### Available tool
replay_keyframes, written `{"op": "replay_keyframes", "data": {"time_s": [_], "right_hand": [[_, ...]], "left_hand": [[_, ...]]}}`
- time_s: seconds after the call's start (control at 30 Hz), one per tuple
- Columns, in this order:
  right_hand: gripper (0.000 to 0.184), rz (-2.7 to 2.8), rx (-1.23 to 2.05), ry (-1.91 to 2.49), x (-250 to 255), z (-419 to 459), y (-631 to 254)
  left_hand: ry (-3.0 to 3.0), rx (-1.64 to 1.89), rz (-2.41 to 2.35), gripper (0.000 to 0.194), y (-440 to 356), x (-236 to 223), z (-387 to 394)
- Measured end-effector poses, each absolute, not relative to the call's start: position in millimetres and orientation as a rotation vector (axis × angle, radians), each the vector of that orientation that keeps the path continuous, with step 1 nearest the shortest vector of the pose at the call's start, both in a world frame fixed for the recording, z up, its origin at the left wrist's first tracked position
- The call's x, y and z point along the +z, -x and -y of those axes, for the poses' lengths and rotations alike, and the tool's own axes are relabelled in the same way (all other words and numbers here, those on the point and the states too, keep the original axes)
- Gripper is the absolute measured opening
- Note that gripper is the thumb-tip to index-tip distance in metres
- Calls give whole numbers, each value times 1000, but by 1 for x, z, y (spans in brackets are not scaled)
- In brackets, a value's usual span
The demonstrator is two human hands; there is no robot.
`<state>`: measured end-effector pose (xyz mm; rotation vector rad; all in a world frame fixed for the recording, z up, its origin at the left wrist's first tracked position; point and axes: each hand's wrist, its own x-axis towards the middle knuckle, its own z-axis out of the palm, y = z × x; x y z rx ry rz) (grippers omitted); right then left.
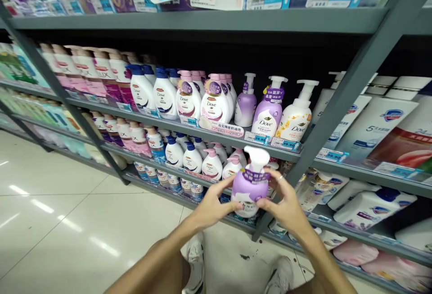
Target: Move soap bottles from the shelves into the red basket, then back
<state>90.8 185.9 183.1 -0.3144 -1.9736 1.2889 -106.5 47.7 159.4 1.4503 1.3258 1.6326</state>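
Observation:
A purple pump bottle [250, 190] with a white pump top and a dark purple neck tag is held upright between both hands, in front of the lower shelves. My left hand [216, 201] grips its left side, thumb on the front. On the opposite side, my right hand [281, 197], with a ring on one finger, closes around the bottle. Behind and above it, a similar purple Dove bottle [266, 116] stands on the middle shelf beside a white Dove bottle with yellow flowers [295, 116].
Blue-topped Dove bottles [165, 93] and pink-topped ones [214, 100] line the middle shelf [189, 127]. An upright post [340, 123] separates them from white bottles [374, 118] at right. Pale tiled floor [84, 222] lies below, with my shoes [195, 258] near the shelf base.

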Motion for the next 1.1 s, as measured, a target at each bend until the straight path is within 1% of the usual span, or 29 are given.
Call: {"op": "replay_keyframes", "data": {"time_s": [0.1,0.2,0.27,0.33,0.4,0.47,0.67,0.87,1.1], "right_hand": [[79,1999,1133,208,265,-185,-81],[80,1994,962,125,329,-191,-63],[82,1974,909,47,356,-199,-47],[85,1957,870,-15,370,-209,-31],[87,1957,820,-38,376,-218,-16],[85,1968,773,-40,374,-225,-6],[74,1978,651,6,353,-237,11],[74,2036,612,122,338,-242,19],[69,2020,554,228,327,-246,30]], "left_hand": [[-1691,1659,-1354,77,121,235,-48],[-1943,1688,-1388,69,137,303,-59],[-2019,1780,-1454,68,146,333,-70],[-2037,1897,-1549,70,154,348,-80],[-2031,1989,-1643,70,159,353,-88],[-2003,2012,-1678,70,161,351,-95],[-1894,2012,-1617,66,159,339,-109],[-1865,1949,-1691,63,159,328,-116],[-1876,1924,-1791,68,161,323,-130]]}}
